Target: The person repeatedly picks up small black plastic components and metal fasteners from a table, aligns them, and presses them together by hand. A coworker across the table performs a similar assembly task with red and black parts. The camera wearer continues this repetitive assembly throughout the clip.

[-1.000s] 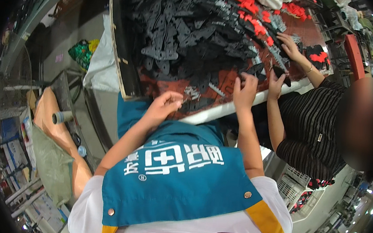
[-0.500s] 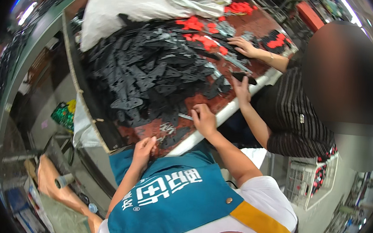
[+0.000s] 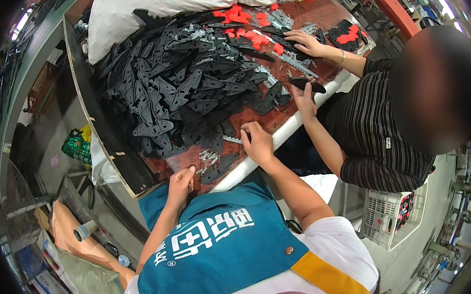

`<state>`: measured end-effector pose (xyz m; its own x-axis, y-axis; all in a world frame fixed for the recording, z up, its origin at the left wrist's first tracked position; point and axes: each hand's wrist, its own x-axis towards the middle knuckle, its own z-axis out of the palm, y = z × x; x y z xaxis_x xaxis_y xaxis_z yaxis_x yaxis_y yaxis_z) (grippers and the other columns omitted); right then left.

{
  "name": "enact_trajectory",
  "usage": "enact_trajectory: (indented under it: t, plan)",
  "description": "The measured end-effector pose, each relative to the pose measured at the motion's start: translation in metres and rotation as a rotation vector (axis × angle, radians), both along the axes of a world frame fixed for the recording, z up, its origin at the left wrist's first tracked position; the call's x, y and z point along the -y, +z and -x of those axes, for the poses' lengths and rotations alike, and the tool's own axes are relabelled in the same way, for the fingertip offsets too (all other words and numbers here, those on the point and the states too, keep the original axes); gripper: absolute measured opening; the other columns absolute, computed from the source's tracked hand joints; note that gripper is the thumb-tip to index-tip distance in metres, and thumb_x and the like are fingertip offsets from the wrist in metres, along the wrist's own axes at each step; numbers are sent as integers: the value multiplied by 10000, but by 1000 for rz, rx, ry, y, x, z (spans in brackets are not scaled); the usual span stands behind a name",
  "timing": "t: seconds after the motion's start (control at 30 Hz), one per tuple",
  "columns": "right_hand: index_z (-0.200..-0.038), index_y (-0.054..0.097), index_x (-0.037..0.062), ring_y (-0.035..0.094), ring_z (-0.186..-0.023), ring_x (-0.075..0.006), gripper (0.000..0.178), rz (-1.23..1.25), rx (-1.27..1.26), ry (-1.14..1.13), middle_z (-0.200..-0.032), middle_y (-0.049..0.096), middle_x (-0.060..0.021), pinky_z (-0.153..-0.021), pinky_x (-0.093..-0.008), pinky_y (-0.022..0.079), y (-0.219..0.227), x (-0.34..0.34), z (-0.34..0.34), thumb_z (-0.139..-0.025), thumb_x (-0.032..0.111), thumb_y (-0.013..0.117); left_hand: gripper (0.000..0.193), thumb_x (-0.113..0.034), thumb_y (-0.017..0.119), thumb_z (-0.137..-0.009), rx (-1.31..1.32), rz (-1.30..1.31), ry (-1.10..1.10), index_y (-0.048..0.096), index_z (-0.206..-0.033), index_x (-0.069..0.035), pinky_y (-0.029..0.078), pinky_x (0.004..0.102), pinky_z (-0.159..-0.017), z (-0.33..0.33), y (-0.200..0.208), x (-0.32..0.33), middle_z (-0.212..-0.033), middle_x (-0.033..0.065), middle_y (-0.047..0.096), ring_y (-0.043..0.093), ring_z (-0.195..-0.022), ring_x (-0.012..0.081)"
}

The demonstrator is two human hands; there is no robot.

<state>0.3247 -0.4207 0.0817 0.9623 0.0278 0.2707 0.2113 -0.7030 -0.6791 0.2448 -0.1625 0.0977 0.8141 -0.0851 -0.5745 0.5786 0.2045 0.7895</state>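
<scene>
My left hand (image 3: 181, 182) is at the table's near edge, thumb and fingers pressed together; whatever lies between them is too small to make out. Just beyond its fingertips lies a cluster of small silver pins (image 3: 208, 158). Farther right, my right hand (image 3: 258, 144) rests over the near edge with curled fingers. A thin silver toothed strip (image 3: 231, 139) ends at those fingers, and I cannot tell whether they grip it. A large heap of flat black plates with holes (image 3: 168, 82) covers the table beyond both hands. A few loose black plates (image 3: 224, 165) lie between my hands.
A co-worker in a striped shirt (image 3: 369, 119) sits at the right, a black piece (image 3: 308, 86) in one hand. Red parts (image 3: 237, 15) lie at the far side. A white sack (image 3: 141, 4) lies behind the heap. A wooden rim (image 3: 89, 117) bounds the table's left side.
The whole view has shifted slightly. My left fingertips have drawn together near the pins. My right hand stays beside the silver strip, and the co-worker's hands are nearly where they were.
</scene>
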Motion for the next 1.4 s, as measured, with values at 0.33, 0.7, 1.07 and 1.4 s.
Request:
enact_trajectory:
  t: [0.33,0.7,1.07,1.4]
  plan:
    - [-914,575,84,622,-723,-283,90,9,0,-1,-856,591,-61,-600,-378,494,-1,0,-2,-834,103,613,371,-286,587,-920,-11,27,5,474,-603,-128,257,202,-414,-1,-3,-1,-509,-52,422,338,-424,34]
    - [-927,574,84,625,-729,-283,109,25,-10,9,-856,586,-63,-599,-377,495,-4,0,-2,-829,98,621,368,-284,580,-922,-22,12,0,478,-612,-114,272,213,-419,-2,-2,-1,-511,-40,418,354,-427,50]
    - [-926,552,95,607,-703,-305,119,1,-2,10,-873,586,-69,-589,-403,482,-10,1,-2,-828,127,612,366,-280,588,-921,-16,16,22,497,-616,-99,298,215,-432,-1,-1,0,-533,-32,439,382,-449,54]
    - [-919,558,92,613,-716,-300,115,12,1,5,-872,592,-67,-594,-393,488,-7,1,-1,-821,121,612,372,-276,572,-927,-15,-17,6,472,-615,-98,288,233,-439,-2,2,1,-528,-22,416,358,-446,73]
